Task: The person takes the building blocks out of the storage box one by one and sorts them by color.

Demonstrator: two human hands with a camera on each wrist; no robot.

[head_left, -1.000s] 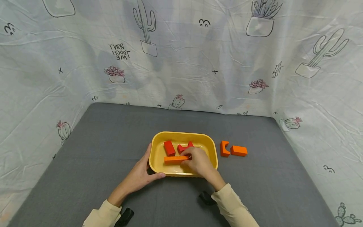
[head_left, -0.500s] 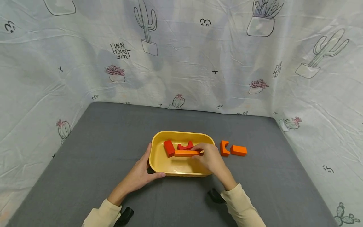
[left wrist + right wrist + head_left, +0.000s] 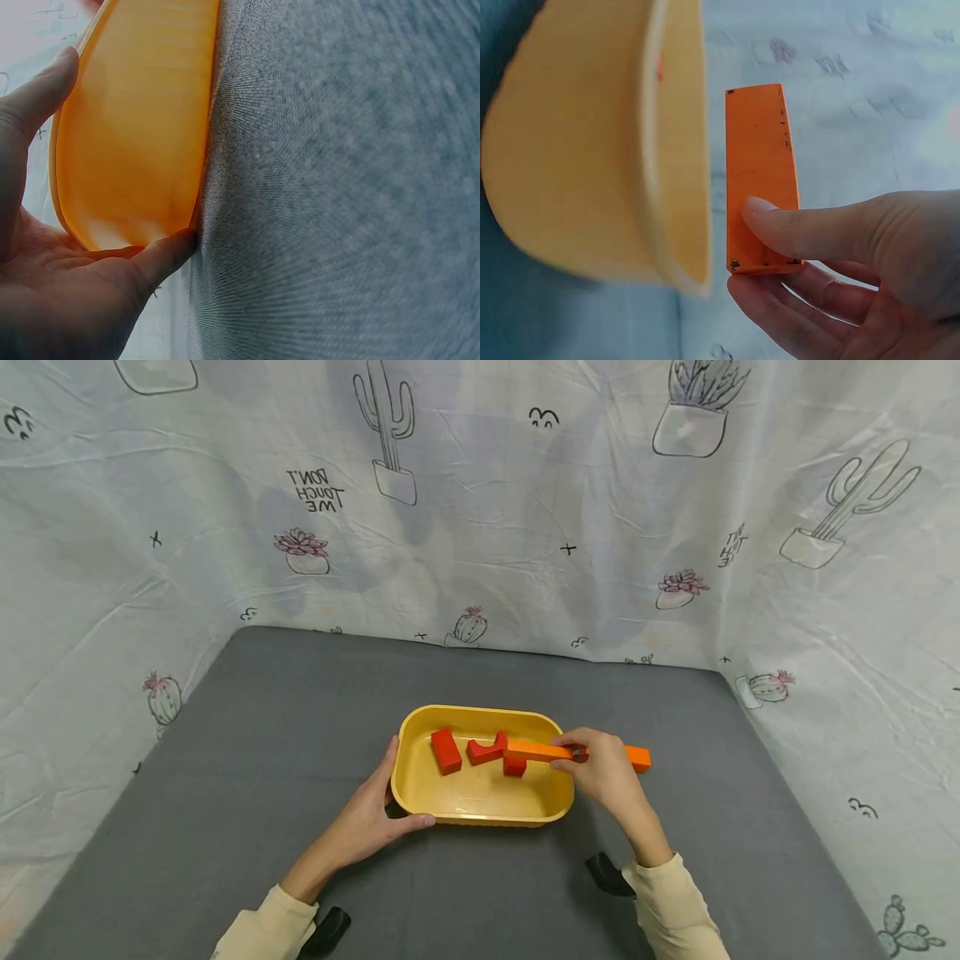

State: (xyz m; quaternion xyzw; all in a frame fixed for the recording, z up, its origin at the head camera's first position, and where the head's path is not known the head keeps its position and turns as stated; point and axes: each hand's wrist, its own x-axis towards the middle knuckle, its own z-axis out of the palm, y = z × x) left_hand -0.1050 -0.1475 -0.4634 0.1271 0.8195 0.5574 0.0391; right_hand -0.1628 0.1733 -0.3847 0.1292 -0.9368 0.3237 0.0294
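My right hand [image 3: 611, 770] pinches a long orange block [image 3: 536, 751] near one end, thumb on its broad face in the right wrist view. The block is raised over the right side of the yellow tray [image 3: 480, 819]. My left hand [image 3: 367, 810] holds the tray's near left corner, thumb along the front and fingers at the left side. Inside lie a red rectangular block [image 3: 446, 751], a red block with a curved cut-out [image 3: 485, 751] and a small red piece [image 3: 514, 767], partly hidden beneath the orange block.
An orange rectangular block [image 3: 639, 759] lies on the grey cloth right of the tray, partly behind my right hand. The orange block with a curved notch is hidden there. A white printed curtain [image 3: 480, 527] encloses the back and sides.
My right hand has lifted the long orange block off the tray's middle and carried it right, up to the right rim. My left hand has stayed at the tray.
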